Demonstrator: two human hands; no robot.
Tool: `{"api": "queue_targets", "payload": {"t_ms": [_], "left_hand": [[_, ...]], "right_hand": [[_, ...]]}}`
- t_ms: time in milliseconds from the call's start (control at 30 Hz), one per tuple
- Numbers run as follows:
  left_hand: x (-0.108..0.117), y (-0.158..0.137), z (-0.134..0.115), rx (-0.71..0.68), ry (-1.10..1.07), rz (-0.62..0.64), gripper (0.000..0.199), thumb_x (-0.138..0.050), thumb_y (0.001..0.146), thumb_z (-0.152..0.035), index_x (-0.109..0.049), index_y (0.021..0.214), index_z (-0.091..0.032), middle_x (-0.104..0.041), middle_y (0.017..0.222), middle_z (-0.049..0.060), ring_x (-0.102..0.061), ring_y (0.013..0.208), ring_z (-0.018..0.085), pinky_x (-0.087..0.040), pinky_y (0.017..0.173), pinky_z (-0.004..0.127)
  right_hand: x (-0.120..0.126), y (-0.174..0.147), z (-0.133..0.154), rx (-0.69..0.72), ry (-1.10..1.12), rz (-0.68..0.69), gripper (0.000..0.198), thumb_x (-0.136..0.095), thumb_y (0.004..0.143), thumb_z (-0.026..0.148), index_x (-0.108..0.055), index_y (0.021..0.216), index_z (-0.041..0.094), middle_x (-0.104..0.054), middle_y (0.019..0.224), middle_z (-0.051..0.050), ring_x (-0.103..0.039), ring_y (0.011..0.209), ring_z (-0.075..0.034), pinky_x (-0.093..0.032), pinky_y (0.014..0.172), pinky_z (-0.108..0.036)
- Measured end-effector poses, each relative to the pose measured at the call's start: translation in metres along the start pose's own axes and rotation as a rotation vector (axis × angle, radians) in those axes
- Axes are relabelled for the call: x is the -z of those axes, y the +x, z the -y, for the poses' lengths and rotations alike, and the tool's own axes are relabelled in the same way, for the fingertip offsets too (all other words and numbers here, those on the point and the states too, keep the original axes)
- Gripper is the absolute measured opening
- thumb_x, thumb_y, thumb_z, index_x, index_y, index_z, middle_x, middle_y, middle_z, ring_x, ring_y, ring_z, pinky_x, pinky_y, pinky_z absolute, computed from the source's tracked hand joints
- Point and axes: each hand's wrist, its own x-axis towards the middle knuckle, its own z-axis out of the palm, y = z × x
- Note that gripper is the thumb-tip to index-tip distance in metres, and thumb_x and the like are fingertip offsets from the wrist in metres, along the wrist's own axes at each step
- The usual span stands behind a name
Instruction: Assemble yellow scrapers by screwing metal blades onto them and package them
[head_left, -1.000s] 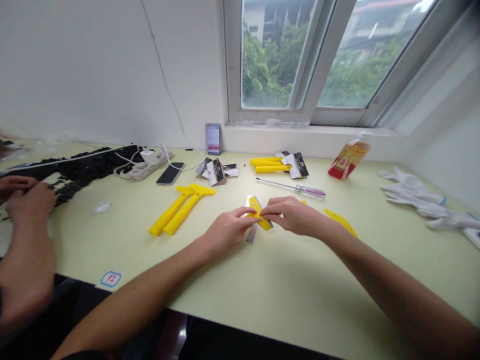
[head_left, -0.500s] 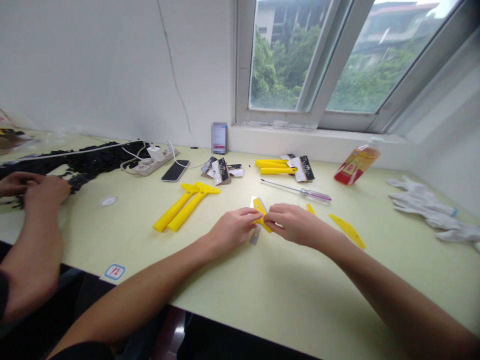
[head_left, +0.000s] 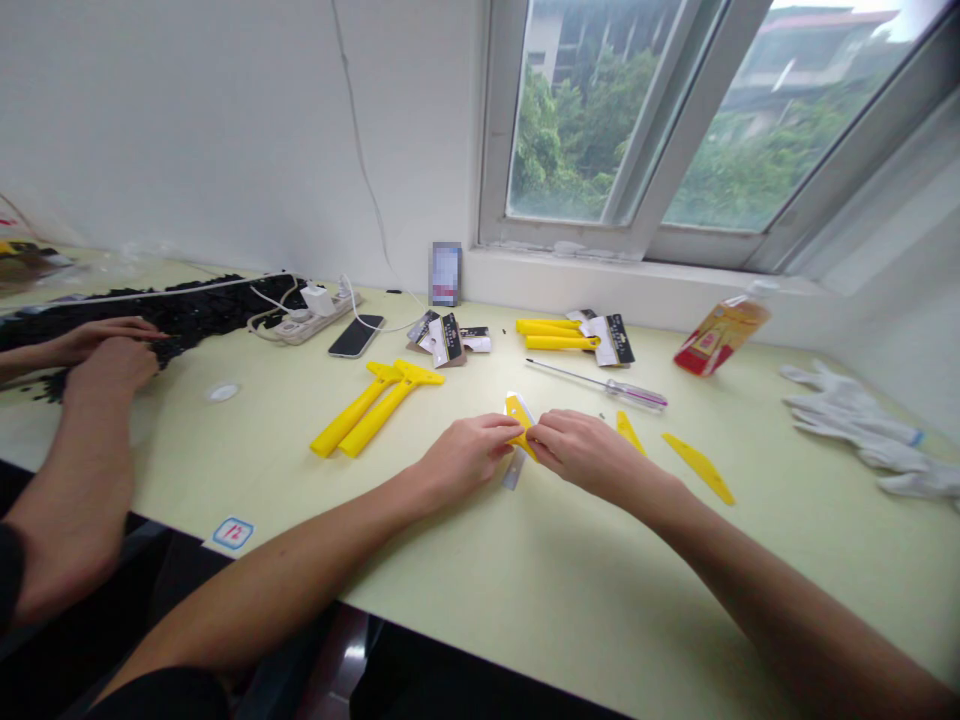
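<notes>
Both hands meet over the table at a yellow scraper plate (head_left: 515, 407), which has a hole near its upper end. A thin metal blade (head_left: 513, 472) lies against it, its lower end sticking out below. My left hand (head_left: 476, 450) pinches the plate from the left. Fingers of my right hand (head_left: 570, 445) are closed on the same plate from the right, covering its middle. Past my right wrist lie two loose yellow plates, a short-looking one (head_left: 630, 432) partly behind the wrist and a long one (head_left: 699, 467). Two yellow scraper handles (head_left: 382, 412) rest left of my hands.
A screwdriver (head_left: 630, 392) lies behind my hands, with carded yellow handles (head_left: 559, 342) beyond. Card packages (head_left: 447, 340), a phone (head_left: 357, 337) and a power strip (head_left: 319, 318) sit further left. Rightward are a tilted bottle (head_left: 721, 330) and gloves (head_left: 855, 420). A co-worker's hands (head_left: 112, 360) handle black pieces.
My hands stay on the yellow plate with only a slight shift. The view has swung a little, and more of the short plate shows by my right wrist. The co-worker's hands moved rightward.
</notes>
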Motion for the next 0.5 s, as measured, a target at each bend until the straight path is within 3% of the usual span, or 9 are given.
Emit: {"api": "queue_targets", "payload": {"t_ms": [133,367,500], "left_hand": [[0.0010,0.0007,-0.0016,0.005,-0.018,0.008,0.032,-0.057,0.088,-0.010,-0.068,0.117,-0.018,-0.068,0.120,0.006,-0.067,0.104,0.017,-0.054,0.095,0.031],[0.0013,0.0011,-0.0006,0.008,0.042,0.027,0.027,-0.056,0.089,-0.012,-0.072,0.108,-0.021,-0.068,0.120,0.006,-0.067,0.102,0.018,-0.054,0.094,0.033],[0.0005,0.0011,0.0010,0.022,0.036,0.026,0.024,-0.056,0.089,-0.012,-0.073,0.106,-0.019,-0.068,0.119,0.007,-0.067,0.101,0.018,-0.054,0.093,0.033]], "right_hand": [[-0.0032,0.0006,0.0022,-0.025,-0.017,0.003,0.021,-0.046,0.095,0.021,-0.065,0.086,0.016,-0.066,0.078,-0.006,-0.060,0.071,-0.018,-0.042,0.068,-0.030],[0.0022,0.0021,-0.0014,-0.220,0.211,0.063,0.020,-0.049,0.092,0.023,-0.066,0.084,0.018,-0.067,0.080,-0.004,-0.061,0.072,-0.016,-0.041,0.067,-0.027],[0.0037,0.0023,-0.0039,-0.229,0.242,0.087,0.022,-0.047,0.094,0.025,-0.067,0.087,0.017,-0.066,0.082,-0.005,-0.061,0.075,-0.016,-0.042,0.069,-0.027]]}}
